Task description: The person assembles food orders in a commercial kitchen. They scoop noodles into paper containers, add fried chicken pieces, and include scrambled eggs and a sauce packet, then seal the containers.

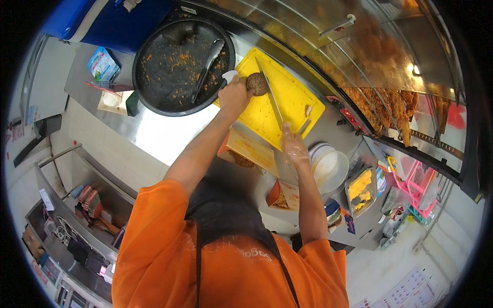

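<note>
My left hand reaches out and holds a round brown breaded patty on a yellow cutting board. My right hand, in a thin clear glove, grips the handle of a long knife. The blade runs across the board and its tip end meets the patty. Both arms come out of orange sleeves at the lower edge.
A round black tray with crumbs and black tongs lies left of the board. Stacked white bowls, a tub of yellow food and orange boxes stand nearer me. A glass case of fried pieces curves behind; a blue cooler is far left.
</note>
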